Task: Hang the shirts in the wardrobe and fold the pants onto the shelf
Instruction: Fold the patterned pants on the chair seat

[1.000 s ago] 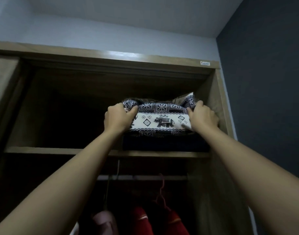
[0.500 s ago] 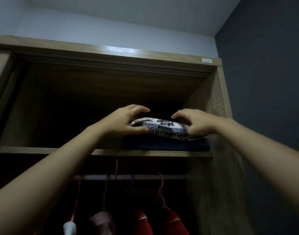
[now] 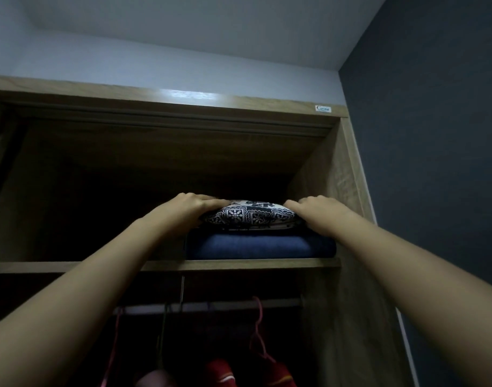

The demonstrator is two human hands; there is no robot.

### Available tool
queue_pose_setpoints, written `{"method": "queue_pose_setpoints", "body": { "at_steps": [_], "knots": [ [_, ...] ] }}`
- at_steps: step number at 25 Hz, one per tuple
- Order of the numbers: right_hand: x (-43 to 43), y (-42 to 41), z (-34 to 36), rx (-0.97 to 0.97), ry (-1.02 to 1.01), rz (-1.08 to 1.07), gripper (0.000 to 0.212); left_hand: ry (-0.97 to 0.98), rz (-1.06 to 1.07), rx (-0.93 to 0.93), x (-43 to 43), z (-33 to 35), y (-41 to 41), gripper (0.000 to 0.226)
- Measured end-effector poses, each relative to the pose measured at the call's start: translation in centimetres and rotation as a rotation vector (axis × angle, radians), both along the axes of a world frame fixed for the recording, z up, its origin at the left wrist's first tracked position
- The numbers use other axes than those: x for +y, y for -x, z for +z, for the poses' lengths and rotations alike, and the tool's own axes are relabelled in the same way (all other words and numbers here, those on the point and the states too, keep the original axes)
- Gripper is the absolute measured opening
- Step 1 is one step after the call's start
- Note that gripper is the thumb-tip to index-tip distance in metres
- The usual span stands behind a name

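Dim room, dark wall at right. Wooden wardrobe [image 3: 337, 191], open: red shirts [image 3: 225, 372] already hung on the rail [image 3: 211, 304]. Shelf [image 3: 239, 264], right end: folded navy pants [image 3: 261, 245], with the patterned pants [image 3: 250, 216] stacked on top. Stacking looks almost done. Arms raised; left hand [image 3: 189, 208] and right hand [image 3: 317, 210] press flat-fingered on the bundle's ends, clasping nothing.

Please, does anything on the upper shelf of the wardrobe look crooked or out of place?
Nothing stands out. The folded black-and-white patterned pants lie level on the folded dark blue garment at the right end of the wooden shelf. The left hand and the right hand press on their two ends.
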State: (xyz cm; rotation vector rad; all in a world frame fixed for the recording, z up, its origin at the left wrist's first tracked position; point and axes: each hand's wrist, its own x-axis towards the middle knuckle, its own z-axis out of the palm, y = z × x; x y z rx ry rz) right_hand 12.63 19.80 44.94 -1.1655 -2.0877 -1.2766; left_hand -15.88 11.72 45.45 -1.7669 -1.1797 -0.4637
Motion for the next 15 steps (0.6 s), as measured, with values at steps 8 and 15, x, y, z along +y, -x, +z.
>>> {"method": "queue_pose_setpoints", "body": {
  "at_steps": [8,15],
  "knots": [
    [1.7,1.0,0.6,0.072,0.251,-0.046,0.049,0.345,0.0,-0.355,0.4,0.8,-1.3,0.041],
    [0.0,1.7,0.4,0.424,0.759,0.246,0.059,0.247,0.075,-0.36,2.4,0.2,-3.1,0.049]
  ]
}}
